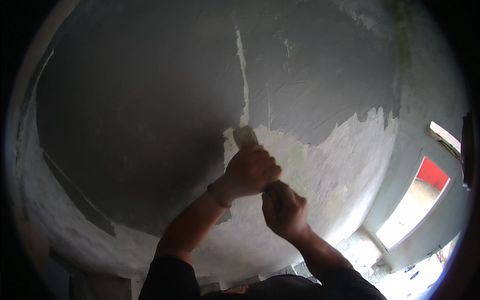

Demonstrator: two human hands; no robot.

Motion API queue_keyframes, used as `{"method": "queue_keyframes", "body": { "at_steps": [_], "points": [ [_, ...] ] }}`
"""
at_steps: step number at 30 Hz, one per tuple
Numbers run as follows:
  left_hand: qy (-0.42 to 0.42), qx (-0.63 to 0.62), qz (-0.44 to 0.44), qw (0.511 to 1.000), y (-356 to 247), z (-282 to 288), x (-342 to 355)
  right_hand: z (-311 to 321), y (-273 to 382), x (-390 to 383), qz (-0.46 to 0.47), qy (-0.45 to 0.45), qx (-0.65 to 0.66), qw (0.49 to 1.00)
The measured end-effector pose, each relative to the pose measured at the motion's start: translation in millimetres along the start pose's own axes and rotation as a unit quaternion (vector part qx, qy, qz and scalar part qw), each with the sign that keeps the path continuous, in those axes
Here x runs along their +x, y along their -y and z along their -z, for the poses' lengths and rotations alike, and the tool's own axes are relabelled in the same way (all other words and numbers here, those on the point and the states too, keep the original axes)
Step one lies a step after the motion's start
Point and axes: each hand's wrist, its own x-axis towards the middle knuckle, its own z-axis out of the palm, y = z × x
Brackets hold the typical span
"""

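Both my hands are closed round one scraper-like tool with a short, flat, pale head. Its exact kind is hard to make out, since my fingers hide most of it. My left hand, with a band at the wrist, wraps it just behind the head. Close below and to the right, my right hand is clenched on its dark lower part. The head is up at the wall, where a pale vertical strip meets the ragged lower edge of the dark grey plaster. Lighter bare wall shows below that edge.
A grey side wall adjoins at the right, with a bright opening that has a red area at its top. Pale blocks or tiles lie at the lower right. A thin line crosses the left wall.
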Motion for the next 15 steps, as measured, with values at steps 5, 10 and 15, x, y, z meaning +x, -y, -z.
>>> {"method": "queue_keyframes", "body": {
  "at_steps": [5,10,15],
  "points": [
    [0.01,0.02,0.074,0.997,12.8,-0.7,8.1,3.1,-1.9,10.9,-0.037,0.008,0.001,0.999],
    [0.014,0.0,0.021,1.0,6.5,0.5,5.4,-0.3,-1.9,6.4,-0.04,-0.013,-0.006,0.999],
    [0.009,0.027,0.038,0.999,22.9,5.5,16.6,-8.9,-5.5,25.0,-0.066,-0.031,-0.001,0.997]
  ]
}}
